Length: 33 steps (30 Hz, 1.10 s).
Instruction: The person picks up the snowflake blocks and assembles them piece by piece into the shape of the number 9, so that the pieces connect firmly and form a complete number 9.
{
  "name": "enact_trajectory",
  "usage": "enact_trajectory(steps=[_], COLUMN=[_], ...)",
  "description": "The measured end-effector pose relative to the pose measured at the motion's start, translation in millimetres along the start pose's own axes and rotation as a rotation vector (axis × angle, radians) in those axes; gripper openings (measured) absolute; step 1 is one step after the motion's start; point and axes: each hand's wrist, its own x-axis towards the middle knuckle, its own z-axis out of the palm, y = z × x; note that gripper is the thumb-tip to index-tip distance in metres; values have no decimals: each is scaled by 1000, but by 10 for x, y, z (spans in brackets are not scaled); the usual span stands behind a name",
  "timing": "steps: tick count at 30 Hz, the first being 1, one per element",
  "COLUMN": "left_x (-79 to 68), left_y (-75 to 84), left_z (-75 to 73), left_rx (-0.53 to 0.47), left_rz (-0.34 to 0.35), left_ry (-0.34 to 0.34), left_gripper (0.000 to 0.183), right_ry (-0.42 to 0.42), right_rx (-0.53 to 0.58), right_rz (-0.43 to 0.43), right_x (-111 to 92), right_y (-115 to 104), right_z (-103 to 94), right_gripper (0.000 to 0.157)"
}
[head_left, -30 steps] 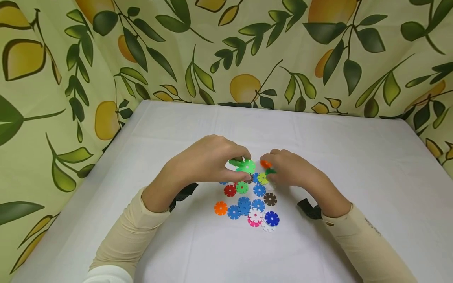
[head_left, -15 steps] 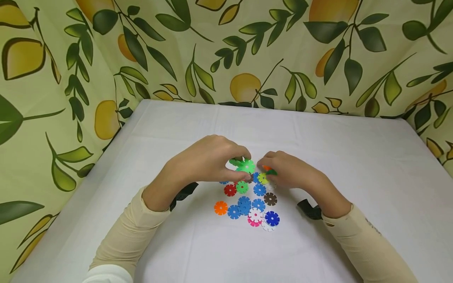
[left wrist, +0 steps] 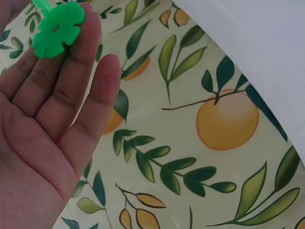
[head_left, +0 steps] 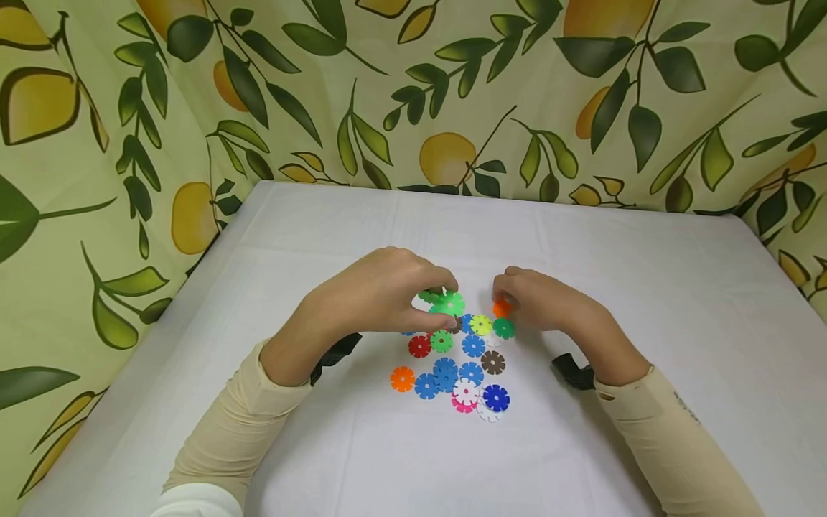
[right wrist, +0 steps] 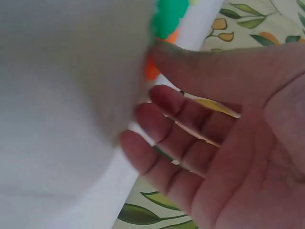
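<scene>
My left hand (head_left: 381,291) holds a bright green notched plastic disc (head_left: 450,304) at its fingertips, above the left of the disc pile. In the left wrist view this disc (left wrist: 59,29) faces the camera, and another green piece stands edge-on against it. My right hand (head_left: 543,298) is low at the pile's right side, with its fingertips on an orange notched disc (head_left: 502,309). A darker green disc (head_left: 504,328) sits just in front of the orange one. In the right wrist view the thumb covers part of the orange disc (right wrist: 152,69); the index finger is hidden.
Several notched discs lie loosely on the white tablecloth (head_left: 362,445), including a red (head_left: 419,346), a brown (head_left: 493,362), a dark blue (head_left: 496,398) and another orange one (head_left: 403,379). Some overlap. A fruit-patterned curtain (head_left: 388,93) hangs behind and beside the table.
My right hand has shifted right, and the orange disc has come rightward with it. The darker green disc is now uncovered, a little right of before. My left hand has stayed in place.
</scene>
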Motion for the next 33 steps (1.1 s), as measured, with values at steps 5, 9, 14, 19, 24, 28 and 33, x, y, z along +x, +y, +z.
enact_trajectory(steps=[5, 9, 14, 19, 24, 28, 33], left_x=[12, 11, 7, -7, -7, -1, -4], left_y=[-3, -9, -26, -43, -36, -32, -42], left_z=[13, 12, -1, -37, -61, -64, -53], left_rx=[5, 4, -4, 7, 28, 17, -6], left_rz=[-3, -12, -30, -47, -59, -73, -54], left_ry=[-4, 0, 20, 60, 103, 120, 143], left_gripper=[35, 36, 34, 38, 40, 43, 42], right_ry=[-49, -44, 80, 237, 368, 401, 447], right_rx=[41, 73, 184, 354, 417, 445, 413], right_rz=[17, -34, -151, -292, -411, -456, -475], right_x=[-4, -3, -55, -176, -268, -320, -347], right_y=[47, 50, -13, -131, -272, -377, -476], right_z=[-42, -64, -130, -232, -300, -311, -299], right_gripper=[26, 20, 12, 13, 12, 14, 17])
